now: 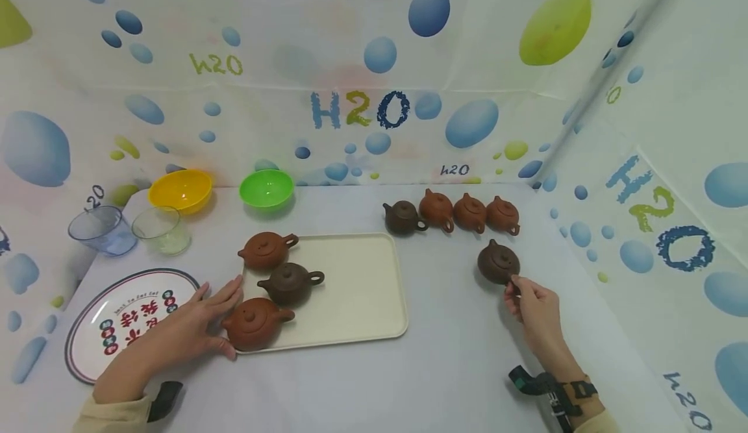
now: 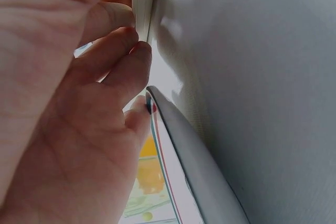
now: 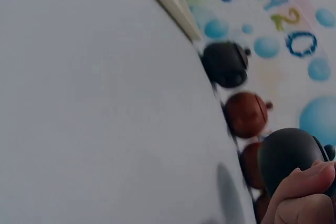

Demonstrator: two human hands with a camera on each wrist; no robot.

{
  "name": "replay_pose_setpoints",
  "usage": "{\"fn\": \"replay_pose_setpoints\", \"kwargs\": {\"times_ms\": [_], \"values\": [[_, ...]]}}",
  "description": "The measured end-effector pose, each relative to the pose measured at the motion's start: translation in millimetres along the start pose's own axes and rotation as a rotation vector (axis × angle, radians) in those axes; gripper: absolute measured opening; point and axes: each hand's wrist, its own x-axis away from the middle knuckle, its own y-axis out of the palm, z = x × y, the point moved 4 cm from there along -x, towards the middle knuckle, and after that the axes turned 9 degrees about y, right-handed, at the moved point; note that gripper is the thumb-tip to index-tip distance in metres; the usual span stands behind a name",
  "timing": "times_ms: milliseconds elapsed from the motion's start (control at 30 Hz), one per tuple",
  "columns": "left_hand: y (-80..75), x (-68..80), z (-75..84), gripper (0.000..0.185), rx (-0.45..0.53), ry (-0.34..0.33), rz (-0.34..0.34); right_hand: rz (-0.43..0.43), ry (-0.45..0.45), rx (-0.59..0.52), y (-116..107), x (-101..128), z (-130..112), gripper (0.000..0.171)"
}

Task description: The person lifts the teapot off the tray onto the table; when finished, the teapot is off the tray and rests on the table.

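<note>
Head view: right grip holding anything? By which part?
Yes: the right grip pinches a round, dark-brown, clay-like teapot by its handle.

My head camera looks forward and down at the table (image 1: 444,381). Low and tipped sideways, my left wrist's looks along my left hand (image 2: 84,145), up close; my right wrist's faces the spotty cloth (image 3: 283,87). Head and right wrist both see the dark teapot (image 1: 498,262) I hold.

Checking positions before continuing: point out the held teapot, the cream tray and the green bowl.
Held teapot (image 1: 497,264): head view, on its dark body.
Cream tray (image 1: 358,287): head view, on its bare floor.
Green bowl (image 1: 267,190): head view, on its inside.
</note>
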Motion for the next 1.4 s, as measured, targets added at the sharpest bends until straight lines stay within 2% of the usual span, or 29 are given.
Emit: {"fn": "replay_pose_setpoints", "kwargs": {"times_ms": [133,233,367,533,967,1033,1100,1200,1300,1400], "values": [[-1.9,1.3,-0.5,0.116,0.002,0.011,-0.001,0.134,0.075,-0.139,-30,-15,-1,0.039],[-2.3,0.1,-1.1,0.115,0.002,0.015,-0.002,0.193,0.086,-0.225,-48,-29,-5,0.039],[-1.7,1.4,-2.0,0.116,0.031,-0.011,-0.007,0.210,0.085,-0.222,-54,-49,-6,0.038],[-1.4,1.9,-0.2,0.116,0.031,-0.010,-0.003,0.206,0.138,-0.210,-48,-61,2,0.035],[-0.2,4.0,-0.4,0.115,0.035,-0.027,-0.002,0.002,0.206,-0.066,-47,-62,6,0.039],[0.0,4.8,-0.4,0.115,0.036,-0.027,-0.002,0.023,0.207,-0.038,-47,-62,6,0.039],[-0.2,4.8,0.2,0.115,0.038,-0.031,-0.005,0.080,0.216,-0.001,-47,-60,8,0.039],[-0.7,4.1,0.8,0.115,0.021,-0.028,-0.008,0.170,0.203,0.064,-46,-56,8,0.053],[-2.1,3.6,1.5,0.114,0.001,-0.026,-0.004,0.223,0.154,0.112,-42,-47,3,0.067],[-2.6,4.3,1.1,0.113,-0.009,-0.023,0.003,0.242,0.080,0.153,-33,-34,-6,0.062]]}}
